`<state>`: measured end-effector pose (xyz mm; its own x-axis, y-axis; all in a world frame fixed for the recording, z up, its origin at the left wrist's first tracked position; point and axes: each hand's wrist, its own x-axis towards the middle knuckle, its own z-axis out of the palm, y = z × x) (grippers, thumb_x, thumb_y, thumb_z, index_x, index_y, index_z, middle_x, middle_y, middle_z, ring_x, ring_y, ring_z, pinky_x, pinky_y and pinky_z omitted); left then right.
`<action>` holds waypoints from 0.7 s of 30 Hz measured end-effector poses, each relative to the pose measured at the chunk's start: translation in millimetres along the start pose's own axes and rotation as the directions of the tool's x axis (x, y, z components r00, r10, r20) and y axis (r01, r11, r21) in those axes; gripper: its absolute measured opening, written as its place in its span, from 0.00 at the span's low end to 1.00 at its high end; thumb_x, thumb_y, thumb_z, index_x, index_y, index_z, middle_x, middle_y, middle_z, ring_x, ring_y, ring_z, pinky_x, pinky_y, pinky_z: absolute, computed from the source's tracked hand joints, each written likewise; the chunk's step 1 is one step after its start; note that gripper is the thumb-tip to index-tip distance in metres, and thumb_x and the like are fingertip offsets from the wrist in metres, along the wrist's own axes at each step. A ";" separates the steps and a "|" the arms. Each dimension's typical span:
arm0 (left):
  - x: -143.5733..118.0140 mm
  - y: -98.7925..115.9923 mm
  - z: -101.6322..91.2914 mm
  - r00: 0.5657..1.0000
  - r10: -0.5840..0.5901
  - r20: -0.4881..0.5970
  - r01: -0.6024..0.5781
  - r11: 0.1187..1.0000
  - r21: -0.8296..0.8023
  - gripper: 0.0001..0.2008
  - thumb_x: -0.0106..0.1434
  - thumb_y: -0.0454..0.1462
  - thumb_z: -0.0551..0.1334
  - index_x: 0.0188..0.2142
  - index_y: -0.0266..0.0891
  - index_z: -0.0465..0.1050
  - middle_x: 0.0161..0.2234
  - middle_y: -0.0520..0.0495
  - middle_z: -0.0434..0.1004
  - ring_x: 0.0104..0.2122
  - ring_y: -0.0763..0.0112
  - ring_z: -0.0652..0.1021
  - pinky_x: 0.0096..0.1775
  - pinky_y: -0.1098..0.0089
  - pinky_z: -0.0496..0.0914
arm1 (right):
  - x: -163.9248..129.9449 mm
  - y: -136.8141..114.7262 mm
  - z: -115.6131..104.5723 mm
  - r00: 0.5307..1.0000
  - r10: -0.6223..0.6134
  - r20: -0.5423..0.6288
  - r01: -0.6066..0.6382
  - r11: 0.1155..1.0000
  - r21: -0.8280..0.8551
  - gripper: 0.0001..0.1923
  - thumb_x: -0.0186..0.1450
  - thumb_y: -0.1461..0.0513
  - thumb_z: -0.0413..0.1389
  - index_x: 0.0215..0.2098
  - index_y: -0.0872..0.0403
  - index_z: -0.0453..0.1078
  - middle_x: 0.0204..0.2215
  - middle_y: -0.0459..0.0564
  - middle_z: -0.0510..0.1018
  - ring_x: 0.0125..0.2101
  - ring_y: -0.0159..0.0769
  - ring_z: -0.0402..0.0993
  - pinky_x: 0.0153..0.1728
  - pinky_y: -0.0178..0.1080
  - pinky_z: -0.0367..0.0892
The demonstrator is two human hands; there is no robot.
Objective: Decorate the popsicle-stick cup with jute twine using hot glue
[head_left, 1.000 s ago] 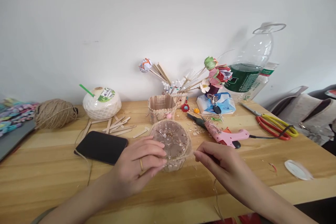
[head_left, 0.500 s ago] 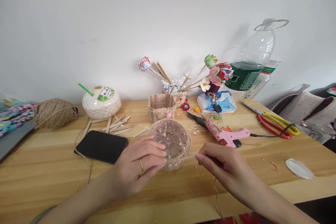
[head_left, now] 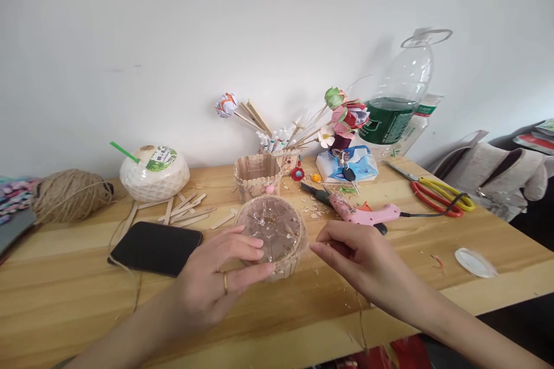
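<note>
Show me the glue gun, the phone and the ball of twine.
glue gun (head_left: 375, 215), head view, on its pink body.
phone (head_left: 156, 248), head view, middle of its dark screen.
ball of twine (head_left: 69, 196), head view, centre of the wound ball.

Gold ring on left hand (head_left: 212, 285); forearms bare, seemingly sleeveless.

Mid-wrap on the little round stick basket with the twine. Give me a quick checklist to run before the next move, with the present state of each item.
1. Left hand steadies the round basket: ok, fingers lie on its near side and rim.
2. Right hand grips the twine strand: ok, fingertips pinched beside the basket; the strand trails off the near table edge.
3. Twine taut against the basket wall: cannot tell, the strand there is too thin to see.
4. Twine ball free to feed: ok, it lies alone at far left.
5. Glue gun within reach: ok, lying just behind the right hand.
6. Phone clear of the work: not ok, it lies close beside the left hand.
</note>
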<state>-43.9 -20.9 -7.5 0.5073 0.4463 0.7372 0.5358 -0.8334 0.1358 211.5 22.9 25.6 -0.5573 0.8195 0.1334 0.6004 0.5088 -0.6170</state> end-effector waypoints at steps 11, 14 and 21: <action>1.1 -2.3 -4.7 0.998 0.015 0.068 -0.016 1.000 0.017 0.16 0.62 0.27 0.55 0.45 0.42 0.74 0.36 0.47 0.79 0.43 0.69 0.79 0.52 0.60 0.72 | 11.2 -2.9 -3.8 0.993 -0.074 -0.091 0.070 0.996 -0.052 0.14 0.66 0.56 0.53 0.25 0.54 0.68 0.19 0.43 0.68 0.21 0.28 0.60 0.23 0.33 0.55; -0.4 -3.6 -5.5 0.997 0.019 0.078 -0.021 1.000 0.022 0.16 0.62 0.27 0.55 0.45 0.42 0.74 0.36 0.47 0.80 0.43 0.69 0.79 0.52 0.61 0.71 | 14.6 -2.0 -3.5 0.990 -0.084 -0.114 0.077 0.995 -0.065 0.15 0.66 0.55 0.54 0.25 0.54 0.67 0.18 0.42 0.67 0.20 0.27 0.59 0.22 0.32 0.55; -2.1 -4.9 -6.0 0.996 0.016 0.086 -0.017 1.000 0.013 0.16 0.62 0.27 0.56 0.46 0.43 0.74 0.36 0.48 0.80 0.44 0.69 0.79 0.53 0.60 0.71 | 21.1 5.5 -2.2 0.978 -0.131 -0.159 0.122 0.990 -0.068 0.22 0.65 0.47 0.51 0.24 0.55 0.67 0.15 0.39 0.58 0.18 0.27 0.53 0.21 0.32 0.51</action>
<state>-51.7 -19.8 -5.7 0.5717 0.4595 0.6797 0.5362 -0.8363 0.1144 204.3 43.5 26.7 -0.5327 0.7772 0.3350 0.5658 0.6214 -0.5419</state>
